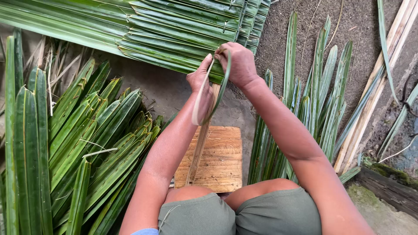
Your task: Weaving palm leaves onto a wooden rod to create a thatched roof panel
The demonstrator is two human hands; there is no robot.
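Both hands meet at the edge of a stitched panel of green palm leaves (174, 35). Left hand (199, 77) pinches a pale leaf strip (201, 102) that curves downward; right hand (238, 64) is closed over the strip's top end against the panel. Below them a wooden slat (200, 148) crosses a square wooden board (222, 161). Loose leaves (87, 143) lie on the ground on both sides.

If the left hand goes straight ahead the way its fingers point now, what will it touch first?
Most likely the panel of folded green palm leaves. The left hand points up and away from the body, already at the panel's lower edge beside the right hand. Depth is hard to judge, so it may already touch.
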